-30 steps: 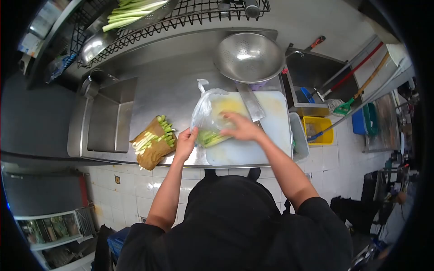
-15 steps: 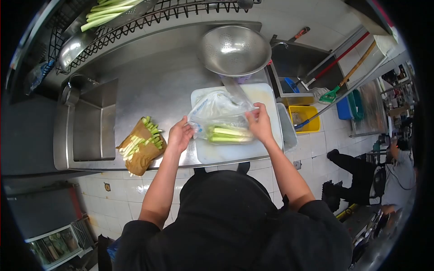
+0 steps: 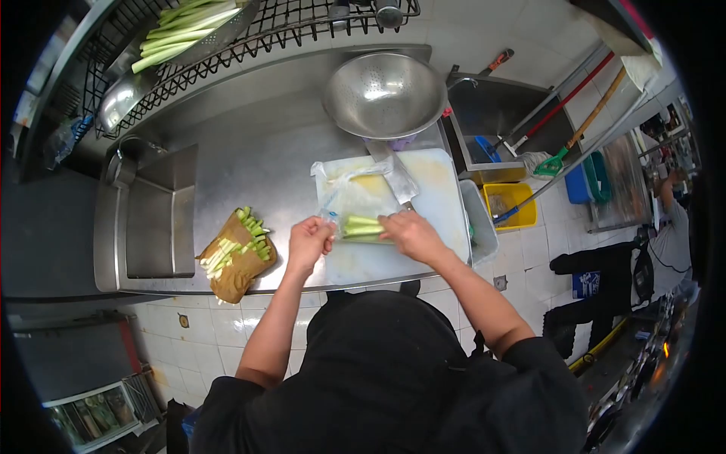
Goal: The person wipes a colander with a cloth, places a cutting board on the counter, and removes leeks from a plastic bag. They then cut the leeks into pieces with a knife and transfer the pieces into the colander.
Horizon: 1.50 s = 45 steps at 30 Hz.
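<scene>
A clear plastic bag (image 3: 355, 195) lies flattened on the white cutting board (image 3: 439, 227), with pale green cut stalks (image 3: 361, 225) in its near part. My left hand (image 3: 308, 242) pinches the bag's left edge. At the right end of the stalks, my right hand (image 3: 411, 236) has its fingers closed over the bag; its fingertips are partly hidden. Just beyond that hand, a cleaver (image 3: 399, 181) rests on the board, its blade reaching toward a steel colander (image 3: 386, 94).
Left on the steel counter (image 3: 257, 159), brown paper (image 3: 246, 268) holds more cut stalks. A sink (image 3: 160, 219) is at far left. Overhead is a wire rack (image 3: 302, 26) with long green stalks (image 3: 185, 30). A yellow bucket (image 3: 508, 200) stands right; another person (image 3: 605, 295) is beyond.
The bag's raised, puffed upper part has gone flat, uncovering the cleaver. My right hand has moved left and down onto the stalks' end. My left hand has closed from a looser hold.
</scene>
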Each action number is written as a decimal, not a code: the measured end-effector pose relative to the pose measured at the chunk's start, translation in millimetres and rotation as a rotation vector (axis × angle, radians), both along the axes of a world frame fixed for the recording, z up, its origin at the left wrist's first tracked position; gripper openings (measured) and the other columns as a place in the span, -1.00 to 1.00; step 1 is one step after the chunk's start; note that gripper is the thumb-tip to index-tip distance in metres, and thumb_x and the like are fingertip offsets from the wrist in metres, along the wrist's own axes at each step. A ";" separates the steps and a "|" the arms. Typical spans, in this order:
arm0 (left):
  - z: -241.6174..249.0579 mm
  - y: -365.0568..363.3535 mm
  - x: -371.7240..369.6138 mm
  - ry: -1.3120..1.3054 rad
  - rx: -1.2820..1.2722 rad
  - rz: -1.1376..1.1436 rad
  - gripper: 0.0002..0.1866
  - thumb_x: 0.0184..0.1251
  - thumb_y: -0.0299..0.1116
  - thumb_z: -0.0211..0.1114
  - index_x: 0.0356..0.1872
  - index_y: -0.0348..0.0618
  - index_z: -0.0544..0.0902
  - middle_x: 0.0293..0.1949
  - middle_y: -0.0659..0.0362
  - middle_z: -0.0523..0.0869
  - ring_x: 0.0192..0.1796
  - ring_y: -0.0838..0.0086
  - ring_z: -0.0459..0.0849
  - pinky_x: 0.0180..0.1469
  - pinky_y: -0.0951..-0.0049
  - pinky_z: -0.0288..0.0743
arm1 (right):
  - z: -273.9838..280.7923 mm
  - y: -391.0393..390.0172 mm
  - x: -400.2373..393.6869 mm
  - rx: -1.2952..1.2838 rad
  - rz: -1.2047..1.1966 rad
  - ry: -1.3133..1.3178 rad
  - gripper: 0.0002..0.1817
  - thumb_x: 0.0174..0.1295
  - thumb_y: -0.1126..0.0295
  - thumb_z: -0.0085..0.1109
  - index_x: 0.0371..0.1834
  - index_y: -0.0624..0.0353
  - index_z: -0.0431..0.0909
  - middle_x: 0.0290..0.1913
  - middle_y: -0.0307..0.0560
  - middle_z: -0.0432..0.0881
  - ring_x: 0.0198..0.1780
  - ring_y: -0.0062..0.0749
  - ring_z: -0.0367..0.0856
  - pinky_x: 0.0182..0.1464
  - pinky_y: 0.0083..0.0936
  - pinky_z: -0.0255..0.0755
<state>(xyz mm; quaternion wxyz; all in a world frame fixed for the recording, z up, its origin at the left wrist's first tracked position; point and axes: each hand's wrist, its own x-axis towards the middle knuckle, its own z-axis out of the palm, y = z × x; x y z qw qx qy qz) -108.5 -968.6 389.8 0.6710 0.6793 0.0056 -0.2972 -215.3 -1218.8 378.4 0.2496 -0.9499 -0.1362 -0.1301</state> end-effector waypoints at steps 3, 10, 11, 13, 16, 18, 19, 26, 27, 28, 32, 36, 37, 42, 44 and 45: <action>45.7 2.4 14.0 -0.002 -0.091 -0.039 -0.91 0.36 -0.46 0.36 -0.31 -0.26 0.66 -0.55 0.24 0.66 -0.61 0.64 0.54 -0.56 0.58 0.38 | 48.9 -7.8 9.0 0.114 -0.016 -0.024 -0.79 0.22 0.36 0.35 -0.12 0.14 0.67 -0.36 -0.02 0.69 -0.27 -0.09 0.70 -0.23 -0.20 0.56; 68.0 -17.1 29.0 -0.035 0.125 -0.060 -0.66 0.33 -0.54 0.35 0.07 -0.37 0.51 -0.56 0.19 0.63 -0.64 0.60 0.49 -0.60 0.56 0.31 | 33.8 -10.9 33.4 0.123 0.103 0.208 -0.91 0.31 0.44 0.26 -0.26 0.20 0.71 -0.29 0.05 0.72 -0.21 0.03 0.68 -0.13 -0.21 0.58; 69.5 -19.4 27.7 -0.037 0.124 -0.062 -0.66 0.33 -0.54 0.35 0.07 -0.37 0.51 -0.56 0.19 0.63 -0.64 0.60 0.49 -0.60 0.56 0.31 | 39.2 -10.0 32.5 0.122 0.101 0.206 -0.91 0.31 0.44 0.26 -0.26 0.20 0.71 -0.29 0.05 0.72 -0.21 0.03 0.68 -0.13 -0.21 0.58; 72.1 -17.6 18.9 -0.043 -0.016 0.023 -0.58 0.32 -0.57 0.34 0.18 -0.34 0.46 -0.55 0.18 0.63 -0.61 0.61 0.50 -0.60 0.58 0.29 | 49.8 -4.5 20.6 0.212 0.049 0.081 -0.94 0.29 0.48 0.20 -0.28 0.22 0.63 -0.32 0.07 0.64 -0.18 0.03 0.64 -0.15 -0.12 0.54; 75.0 -12.9 20.4 -0.135 0.047 0.004 -0.63 0.34 -0.52 0.33 0.14 -0.32 0.55 -0.50 0.16 0.66 -0.57 0.62 0.53 -0.54 0.58 0.36 | 74.8 4.4 8.5 0.323 -0.031 0.066 -0.94 0.25 0.54 0.21 -0.29 0.26 0.52 -0.30 0.08 0.57 -0.16 0.06 0.59 -0.12 -0.10 0.49; 83.8 -9.6 22.3 -0.142 0.058 -0.017 -0.72 0.35 -0.51 0.32 0.06 -0.30 0.62 -0.51 0.19 0.65 -0.56 0.62 0.52 -0.52 0.58 0.36 | 86.9 8.1 14.1 0.294 -0.031 -0.022 -0.92 0.23 0.57 0.20 -0.29 0.26 0.49 -0.30 0.08 0.54 -0.17 0.07 0.58 -0.12 -0.10 0.47; 86.9 -8.5 20.4 -0.137 0.074 -0.039 -0.79 0.37 -0.50 0.31 -0.02 -0.27 0.69 -0.52 0.22 0.64 -0.56 0.63 0.52 -0.50 0.58 0.37 | 89.5 9.3 12.8 0.270 -0.034 -0.099 -0.89 0.20 0.60 0.19 -0.28 0.26 0.45 -0.31 0.07 0.52 -0.18 0.08 0.56 -0.11 -0.10 0.46; 95.1 -3.0 14.2 -0.269 0.212 -0.164 -0.73 0.32 -0.28 0.49 -0.13 -0.29 0.75 -0.52 0.29 0.65 -0.56 0.68 0.48 -0.46 0.56 0.40 | 90.9 -4.3 13.6 0.283 -0.035 -0.013 -0.89 0.17 0.66 0.13 -0.29 0.25 0.45 -0.30 0.07 0.51 -0.15 0.05 0.56 -0.10 -0.15 0.46; 96.8 -3.2 15.7 -0.469 0.291 -0.190 -0.70 0.30 -0.23 0.52 -0.17 -0.30 0.76 -0.54 0.30 0.63 -0.56 0.68 0.44 -0.46 0.56 0.37 | 101.8 -4.3 13.2 0.264 -0.028 -0.045 -0.89 0.17 0.66 0.12 -0.28 0.25 0.46 -0.30 0.07 0.51 -0.16 0.05 0.56 -0.11 -0.15 0.47; 99.9 -4.3 19.5 -0.672 0.371 -0.210 -0.67 0.28 -0.19 0.55 -0.21 -0.31 0.77 -0.57 0.32 0.61 -0.57 0.69 0.40 -0.47 0.56 0.34 | 108.9 -5.0 17.1 0.244 -0.017 -0.081 -0.89 0.17 0.66 0.12 -0.27 0.25 0.47 -0.30 0.07 0.51 -0.17 0.05 0.56 -0.13 -0.15 0.47; 123.5 -10.9 14.5 -0.510 0.381 -0.095 -0.70 0.26 -0.22 0.57 -0.33 -0.32 0.78 -0.63 0.35 0.53 -0.57 0.68 0.34 -0.49 0.55 0.26 | 112.0 -3.7 21.3 0.265 -0.001 -0.045 -0.88 0.16 0.67 0.11 -0.26 0.25 0.48 -0.30 0.07 0.50 -0.19 0.05 0.57 -0.16 -0.15 0.48; 129.0 -11.9 9.6 -0.575 0.312 -0.001 -0.74 0.24 -0.29 0.58 -0.41 -0.31 0.77 -0.65 0.36 0.49 -0.57 0.69 0.31 -0.50 0.55 0.18 | 130.8 -1.6 14.4 0.220 0.002 -0.100 -0.87 0.15 0.68 0.09 -0.25 0.27 0.48 -0.31 0.06 0.48 -0.20 0.07 0.56 -0.16 -0.15 0.47; 131.7 -16.1 16.0 -0.569 0.328 -0.002 -0.74 0.23 -0.30 0.59 -0.41 -0.31 0.76 -0.63 0.35 0.50 -0.55 0.69 0.31 -0.49 0.56 0.18 | 136.1 -6.7 22.1 0.218 0.003 -0.069 -0.87 0.15 0.67 0.09 -0.25 0.27 0.49 -0.31 0.06 0.48 -0.20 0.07 0.56 -0.16 -0.14 0.47; 133.4 -8.3 4.8 -0.698 0.159 0.026 -0.76 0.21 -0.31 0.60 -0.39 -0.29 0.75 -0.52 0.33 0.51 -0.48 0.69 0.32 -0.42 0.58 0.23 | 154.5 -5.2 19.4 0.209 0.036 -0.166 -0.84 0.17 0.73 0.17 -0.23 0.30 0.50 -0.31 0.09 0.46 -0.28 0.05 0.53 -0.21 -0.23 0.46; 132.7 -10.1 10.6 -0.733 0.189 0.048 -0.75 0.20 -0.31 0.61 -0.35 -0.29 0.74 -0.46 0.31 0.52 -0.43 0.68 0.35 -0.38 0.59 0.26 | 173.5 1.1 13.7 0.234 0.043 -0.210 -0.86 0.19 0.73 0.17 -0.24 0.31 0.49 -0.34 0.05 0.43 -0.31 0.00 0.50 -0.22 -0.32 0.45; 128.6 -9.4 9.4 -0.788 0.077 0.068 -0.70 0.17 -0.29 0.63 -0.33 -0.29 0.69 -0.41 0.28 0.52 -0.39 0.62 0.40 -0.34 0.56 0.31 | 173.8 2.3 14.5 0.245 0.032 -0.197 -0.86 0.19 0.73 0.17 -0.24 0.31 0.49 -0.34 0.05 0.43 -0.31 0.00 0.50 -0.22 -0.32 0.45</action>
